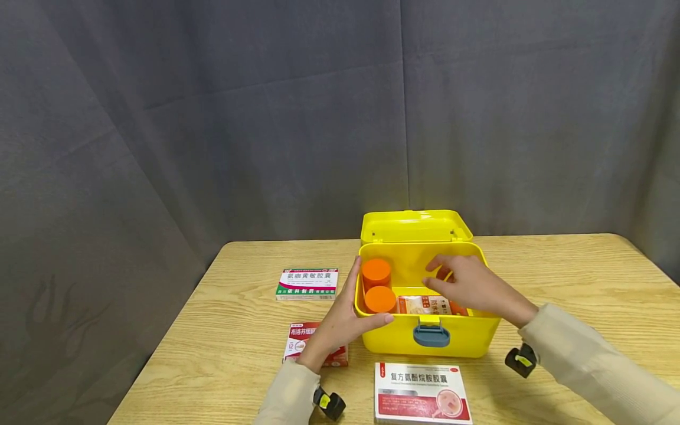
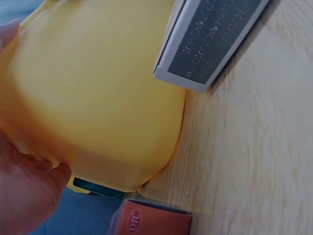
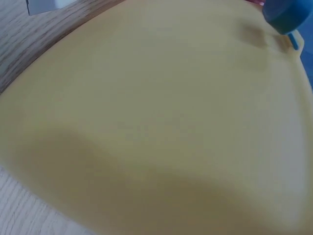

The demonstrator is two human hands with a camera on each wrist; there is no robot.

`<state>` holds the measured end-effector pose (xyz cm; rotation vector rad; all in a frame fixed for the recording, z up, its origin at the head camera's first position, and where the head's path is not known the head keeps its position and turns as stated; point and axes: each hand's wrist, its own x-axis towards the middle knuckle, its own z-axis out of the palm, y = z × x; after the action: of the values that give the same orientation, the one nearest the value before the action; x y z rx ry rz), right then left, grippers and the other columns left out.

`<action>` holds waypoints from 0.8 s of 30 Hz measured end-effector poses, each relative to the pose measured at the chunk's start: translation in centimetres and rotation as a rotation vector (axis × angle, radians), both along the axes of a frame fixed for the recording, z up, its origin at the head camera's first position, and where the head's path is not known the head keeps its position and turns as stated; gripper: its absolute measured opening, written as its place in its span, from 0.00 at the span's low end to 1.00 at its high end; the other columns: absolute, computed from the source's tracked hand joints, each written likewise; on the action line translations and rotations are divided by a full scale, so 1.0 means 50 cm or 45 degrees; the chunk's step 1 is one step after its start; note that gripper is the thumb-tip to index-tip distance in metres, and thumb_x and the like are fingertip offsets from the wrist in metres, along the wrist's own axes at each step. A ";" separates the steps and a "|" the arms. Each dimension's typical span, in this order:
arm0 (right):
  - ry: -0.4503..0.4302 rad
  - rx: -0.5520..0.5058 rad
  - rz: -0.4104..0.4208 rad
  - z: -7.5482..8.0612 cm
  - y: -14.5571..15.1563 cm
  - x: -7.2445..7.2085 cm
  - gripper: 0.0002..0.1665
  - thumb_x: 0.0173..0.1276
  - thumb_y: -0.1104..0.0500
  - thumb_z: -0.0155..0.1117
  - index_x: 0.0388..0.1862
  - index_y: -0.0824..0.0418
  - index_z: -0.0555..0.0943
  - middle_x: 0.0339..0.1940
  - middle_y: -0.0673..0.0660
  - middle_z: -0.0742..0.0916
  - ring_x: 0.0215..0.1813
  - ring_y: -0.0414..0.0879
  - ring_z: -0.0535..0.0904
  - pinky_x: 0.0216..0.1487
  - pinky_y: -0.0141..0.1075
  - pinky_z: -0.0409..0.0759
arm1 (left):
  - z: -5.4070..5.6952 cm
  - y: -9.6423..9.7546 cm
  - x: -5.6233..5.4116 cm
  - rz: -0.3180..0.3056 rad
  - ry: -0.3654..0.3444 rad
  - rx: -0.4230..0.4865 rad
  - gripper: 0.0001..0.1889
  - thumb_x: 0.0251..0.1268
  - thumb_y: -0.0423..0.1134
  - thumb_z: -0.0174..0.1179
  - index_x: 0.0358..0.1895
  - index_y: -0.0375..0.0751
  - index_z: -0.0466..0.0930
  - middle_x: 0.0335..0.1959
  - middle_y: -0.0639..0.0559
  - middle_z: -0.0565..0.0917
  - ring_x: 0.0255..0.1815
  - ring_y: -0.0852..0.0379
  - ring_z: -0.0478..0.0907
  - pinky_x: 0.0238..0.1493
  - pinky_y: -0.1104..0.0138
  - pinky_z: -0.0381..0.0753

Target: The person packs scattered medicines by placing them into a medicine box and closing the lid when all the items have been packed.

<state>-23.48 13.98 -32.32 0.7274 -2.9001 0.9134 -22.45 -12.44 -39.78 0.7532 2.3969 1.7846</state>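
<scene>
A yellow storage box stands with its lid raised at the back. My left hand rests on its left side, fingers extended along the wall and thumb at the front rim. In the left wrist view, the left hand touches the yellow wall. Over the right part of the interior, my right hand hangs with fingers loosely bent, a gap between thumb and fingertips. Inside are two round orange lids at the left and a flat printed packet near the front. The right wrist view shows mostly yellow wall.
A white-and-red medicine box lies in front of the yellow box. Left of it are a red medicine box, partly behind my left forearm, and a green-and-white medicine box. A grey latch hangs on the yellow front. Grey curtain stands behind the table.
</scene>
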 end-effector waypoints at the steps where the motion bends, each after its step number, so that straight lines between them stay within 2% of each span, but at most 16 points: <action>1: 0.013 -0.012 -0.005 0.002 0.001 0.002 0.20 0.68 0.51 0.63 0.49 0.66 0.81 0.34 0.54 0.84 0.32 0.44 0.78 0.34 0.37 0.80 | 0.000 0.000 0.000 -0.004 -0.005 0.001 0.57 0.56 0.50 0.69 0.78 0.62 0.32 0.76 0.62 0.50 0.70 0.57 0.60 0.66 0.53 0.65; 6: 0.055 -0.056 -0.027 0.014 0.005 0.010 0.18 0.69 0.50 0.62 0.47 0.63 0.81 0.35 0.52 0.84 0.34 0.45 0.78 0.35 0.36 0.79 | 0.011 0.001 0.005 -0.013 -0.027 -0.011 0.58 0.56 0.46 0.69 0.78 0.58 0.30 0.77 0.56 0.48 0.71 0.53 0.59 0.66 0.52 0.64; 12: 0.054 -0.072 -0.040 0.019 0.007 0.014 0.16 0.70 0.50 0.62 0.45 0.61 0.81 0.34 0.51 0.84 0.33 0.44 0.77 0.35 0.36 0.79 | 0.059 0.003 0.035 -0.015 -0.052 -0.033 0.57 0.57 0.45 0.68 0.78 0.47 0.31 0.78 0.48 0.47 0.72 0.49 0.58 0.67 0.51 0.63; 15: 0.065 -0.077 -0.044 0.018 0.008 0.016 0.14 0.70 0.51 0.62 0.44 0.61 0.82 0.34 0.50 0.84 0.34 0.44 0.77 0.35 0.36 0.78 | 0.072 0.004 0.045 -0.012 -0.050 -0.034 0.57 0.57 0.46 0.67 0.78 0.45 0.31 0.78 0.46 0.47 0.72 0.48 0.58 0.67 0.51 0.63; 21: 0.105 -0.108 -0.074 0.022 0.011 0.024 0.13 0.70 0.52 0.62 0.44 0.60 0.82 0.35 0.51 0.84 0.36 0.46 0.77 0.38 0.38 0.79 | 0.070 0.004 0.046 -0.018 -0.036 -0.024 0.57 0.57 0.46 0.67 0.78 0.45 0.31 0.78 0.47 0.48 0.72 0.49 0.59 0.66 0.52 0.64; 24: 0.128 -0.128 -0.094 0.027 0.012 0.028 0.13 0.71 0.52 0.61 0.44 0.61 0.82 0.36 0.52 0.84 0.36 0.47 0.77 0.38 0.39 0.79 | 0.038 0.002 0.025 -0.013 -0.008 -0.005 0.57 0.57 0.49 0.68 0.79 0.52 0.31 0.77 0.54 0.50 0.71 0.53 0.60 0.66 0.53 0.65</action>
<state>-22.08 14.60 -30.97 0.6356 -2.7519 0.9769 -21.20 -12.35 -37.89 0.7570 2.3882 1.7750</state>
